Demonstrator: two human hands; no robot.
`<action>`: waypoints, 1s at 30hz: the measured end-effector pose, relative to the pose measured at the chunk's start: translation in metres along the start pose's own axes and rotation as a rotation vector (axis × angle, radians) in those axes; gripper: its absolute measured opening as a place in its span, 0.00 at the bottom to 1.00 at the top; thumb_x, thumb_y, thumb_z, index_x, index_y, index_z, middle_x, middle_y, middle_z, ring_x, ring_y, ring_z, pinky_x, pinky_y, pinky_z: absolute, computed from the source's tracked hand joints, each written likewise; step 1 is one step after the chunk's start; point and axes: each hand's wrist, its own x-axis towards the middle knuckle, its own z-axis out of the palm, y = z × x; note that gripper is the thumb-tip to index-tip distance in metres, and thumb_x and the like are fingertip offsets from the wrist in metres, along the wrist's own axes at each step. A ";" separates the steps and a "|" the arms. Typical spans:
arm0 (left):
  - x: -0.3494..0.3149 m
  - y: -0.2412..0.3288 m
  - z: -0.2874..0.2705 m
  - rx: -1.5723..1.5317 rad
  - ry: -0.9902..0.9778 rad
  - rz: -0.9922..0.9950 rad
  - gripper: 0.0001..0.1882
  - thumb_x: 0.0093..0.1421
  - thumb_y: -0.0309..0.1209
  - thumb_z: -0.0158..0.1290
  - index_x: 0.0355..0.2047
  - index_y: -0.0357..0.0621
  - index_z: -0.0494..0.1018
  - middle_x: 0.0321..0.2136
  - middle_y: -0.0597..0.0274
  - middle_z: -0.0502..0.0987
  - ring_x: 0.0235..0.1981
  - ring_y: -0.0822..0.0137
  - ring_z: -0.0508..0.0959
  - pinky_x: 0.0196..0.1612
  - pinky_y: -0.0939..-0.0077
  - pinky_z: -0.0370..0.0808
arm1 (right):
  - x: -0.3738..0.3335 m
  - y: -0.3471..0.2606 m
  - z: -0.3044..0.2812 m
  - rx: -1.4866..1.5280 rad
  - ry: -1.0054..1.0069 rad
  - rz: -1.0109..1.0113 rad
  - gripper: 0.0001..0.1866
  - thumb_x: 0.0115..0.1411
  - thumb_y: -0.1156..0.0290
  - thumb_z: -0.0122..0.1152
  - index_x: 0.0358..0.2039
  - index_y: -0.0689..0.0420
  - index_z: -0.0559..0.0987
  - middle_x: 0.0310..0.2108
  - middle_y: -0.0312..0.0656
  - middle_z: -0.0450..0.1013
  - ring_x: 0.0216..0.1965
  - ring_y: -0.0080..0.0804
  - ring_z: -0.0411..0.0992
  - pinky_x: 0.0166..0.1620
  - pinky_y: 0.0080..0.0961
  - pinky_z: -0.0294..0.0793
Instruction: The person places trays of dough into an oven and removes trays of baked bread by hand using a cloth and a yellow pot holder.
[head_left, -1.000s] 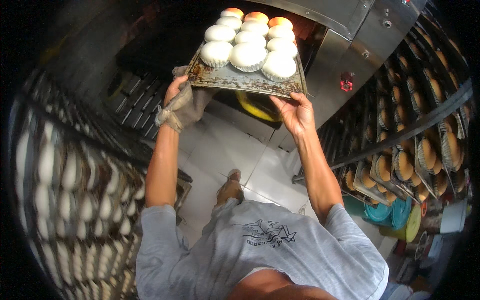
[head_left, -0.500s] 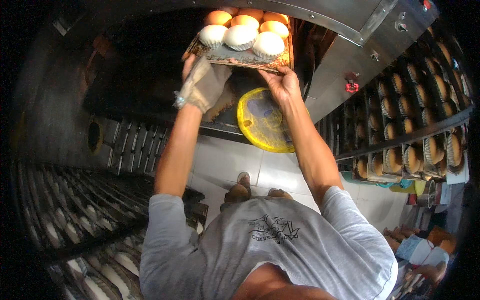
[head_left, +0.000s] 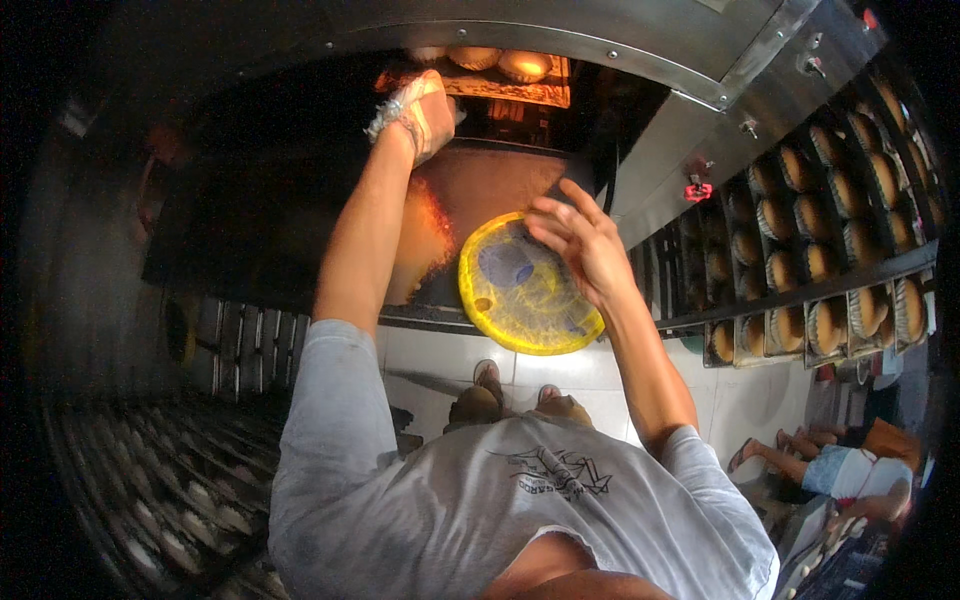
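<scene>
Inside the lit oven opening sits a baking tray (head_left: 480, 88) with round buns in fluted paper cups (head_left: 525, 66); the oven's upper edge hides its far part. My left hand (head_left: 428, 112) is at the tray's front left, closed on a beige cloth pad (head_left: 403, 100). Whether it touches the tray I cannot tell. My right hand (head_left: 585, 245) holds nothing, its fingers apart and slightly bent. It hovers over the right side of a yellow-rimmed round disc (head_left: 530, 340), which lies or hangs at the oven's front edge.
A steel oven front with a red knob (head_left: 698, 188) stands at the right. Beyond it, a rack (head_left: 800, 300) carries many baked buns in paper cups. Another dark rack (head_left: 150, 460) with pale pieces fills the lower left. At the lower right is another person (head_left: 850, 470).
The tray has moved away from me, deeper into the oven. My right hand has let go of it and drawn back, while my left hand has gone farther forward.
</scene>
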 end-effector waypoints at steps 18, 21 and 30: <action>0.019 -0.006 0.018 -3.168 0.759 0.285 0.16 0.58 0.40 0.48 0.43 0.47 0.73 0.37 0.63 0.78 0.36 0.65 0.77 0.43 0.63 0.75 | -0.088 -0.051 -0.036 -0.264 -0.377 -0.007 0.34 0.62 0.64 0.60 0.63 0.68 0.61 0.52 0.55 0.72 0.49 0.45 0.75 0.51 0.39 0.75; -0.049 0.036 -0.043 -3.494 0.974 0.517 0.18 0.56 0.40 0.48 0.44 0.47 0.71 0.39 0.64 0.77 0.36 0.66 0.77 0.43 0.64 0.75 | -0.081 -0.057 -0.039 -0.235 -0.611 -0.009 0.36 0.60 0.60 0.63 0.62 0.67 0.63 0.49 0.56 0.73 0.46 0.46 0.76 0.49 0.39 0.76; -0.300 0.229 -0.244 -3.479 1.672 -0.344 0.21 0.66 0.44 0.43 0.49 0.44 0.75 0.44 0.57 0.80 0.44 0.62 0.80 0.51 0.65 0.75 | -0.146 -0.086 0.103 0.082 -1.578 0.018 0.33 0.60 0.61 0.62 0.61 0.66 0.65 0.46 0.57 0.75 0.43 0.43 0.78 0.48 0.38 0.78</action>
